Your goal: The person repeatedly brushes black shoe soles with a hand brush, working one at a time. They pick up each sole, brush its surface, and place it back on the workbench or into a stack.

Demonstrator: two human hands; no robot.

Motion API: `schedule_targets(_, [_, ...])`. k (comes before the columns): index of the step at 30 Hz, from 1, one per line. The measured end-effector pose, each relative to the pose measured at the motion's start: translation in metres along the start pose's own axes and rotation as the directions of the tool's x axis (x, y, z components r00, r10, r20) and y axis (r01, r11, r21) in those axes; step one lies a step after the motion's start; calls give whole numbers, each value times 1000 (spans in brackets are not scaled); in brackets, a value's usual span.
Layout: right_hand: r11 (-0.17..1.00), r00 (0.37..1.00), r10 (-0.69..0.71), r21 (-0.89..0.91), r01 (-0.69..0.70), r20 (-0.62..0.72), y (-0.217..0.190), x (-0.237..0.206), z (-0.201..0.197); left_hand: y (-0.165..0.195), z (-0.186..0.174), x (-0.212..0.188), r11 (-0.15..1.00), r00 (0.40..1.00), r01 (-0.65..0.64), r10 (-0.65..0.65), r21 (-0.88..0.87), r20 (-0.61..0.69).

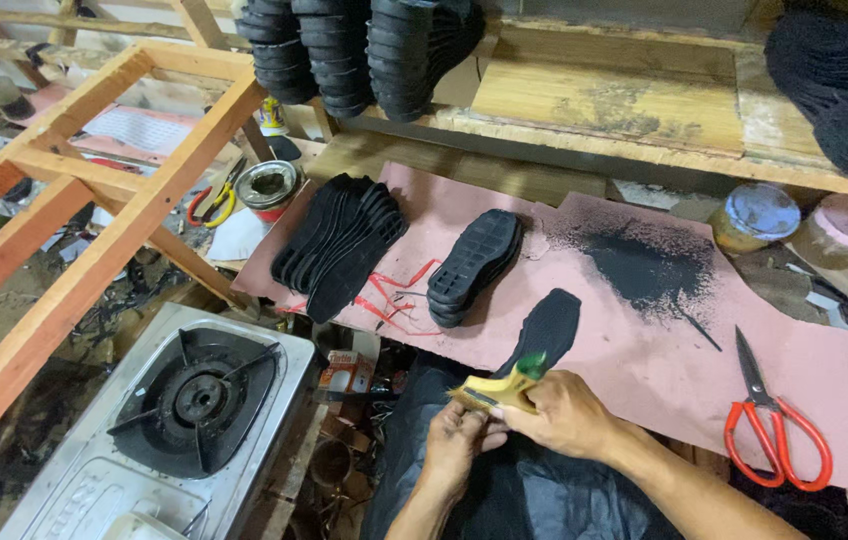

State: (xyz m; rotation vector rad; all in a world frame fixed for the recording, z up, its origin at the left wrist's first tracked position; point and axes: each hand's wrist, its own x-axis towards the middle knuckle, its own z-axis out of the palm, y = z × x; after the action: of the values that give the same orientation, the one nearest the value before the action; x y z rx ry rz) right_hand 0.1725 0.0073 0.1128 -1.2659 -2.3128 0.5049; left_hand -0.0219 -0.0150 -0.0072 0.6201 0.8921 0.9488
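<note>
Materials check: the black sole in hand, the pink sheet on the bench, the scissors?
Sole: likely rubber or foam, matte black, thin and flat. It is held by the left hand and right hand.
Pink sheet: looks like paper or card, dull, stained black.
Scissors: dark metal blades, glossy orange-red handles, probably plastic.

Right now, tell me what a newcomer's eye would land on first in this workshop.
First, the two hands at bottom centre: the left hand and right hand together grip a yellow brush against a black shoe sole. Behind them, on the pink sheet, lie a fanned pile of black insoles and a stack of treaded soles. Red-handled scissors lie to the right, a gas stove to the left.
</note>
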Motion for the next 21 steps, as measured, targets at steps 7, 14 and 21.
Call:
schedule_targets(7, [729, 694, 626, -48, -683, -355, 93, 43, -52, 2, -1, -4, 1000, 999, 8, -8, 3, -31])
schedule_targets(14, [928, 952, -174, -367, 72, -254, 3, -13, 17, 10, 4, -8, 992, 997, 55, -60, -114, -38])
schedule_targets(21, [850, 887, 461, 269, -452, 32, -20, -41, 24, 11, -2, -13, 916, 991, 134, -122, -378, 56])
